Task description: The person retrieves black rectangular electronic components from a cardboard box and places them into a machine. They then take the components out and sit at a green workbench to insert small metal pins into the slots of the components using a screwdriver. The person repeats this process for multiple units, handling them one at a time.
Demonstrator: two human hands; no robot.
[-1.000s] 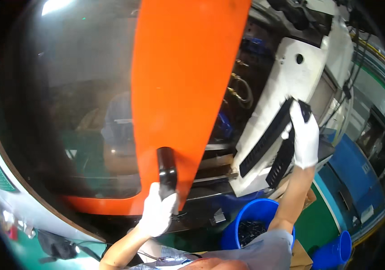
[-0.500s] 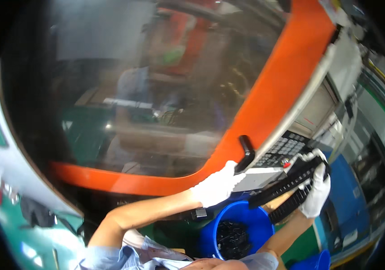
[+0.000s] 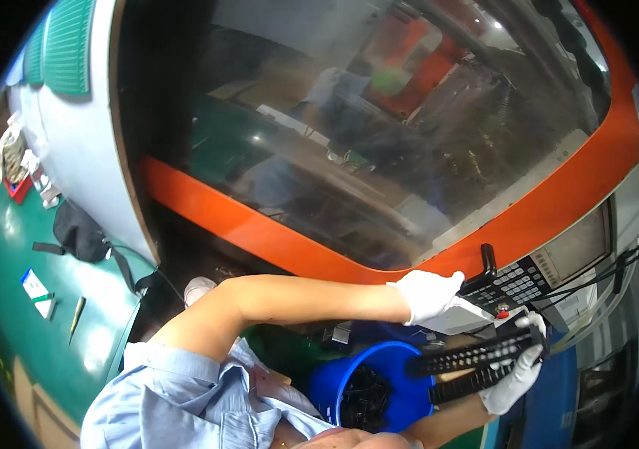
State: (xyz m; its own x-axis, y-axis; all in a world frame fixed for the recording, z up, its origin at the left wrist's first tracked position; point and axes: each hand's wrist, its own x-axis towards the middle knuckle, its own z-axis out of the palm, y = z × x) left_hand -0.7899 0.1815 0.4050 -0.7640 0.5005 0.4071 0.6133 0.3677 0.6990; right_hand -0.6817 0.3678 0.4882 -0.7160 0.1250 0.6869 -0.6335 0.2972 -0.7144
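**White gloves at a bent handle and slotted black strips**

Far left of the blue bucket, I see a smooth, shiny green worktop carrying a limp black pouch with straps, a flat white-and-blue packet and a slim, rod-like tool. A pale, curved panel stands left of the bucket too. Beyond the bucket spreads a wide door, its smooth orange frame set round a dim, glossy window full of reflections. The bare left forearm, out of a wrinkled light-blue sleeve, crosses before that frame.

The bucket is round and smooth, with small black pieces heaped inside. Just beyond its right side, the left hand, white-gloved, meets the lower end of a bent black handle; I cannot tell whether its fingers close round it. Right of the bucket, two long black strips, pierced with rows of slots, spread apart from the grip of the gloved right hand; the upper one hides part of the bucket's rim. Farther right of the bucket are a square-keyed keypad, a flat grey screen and dark cables.
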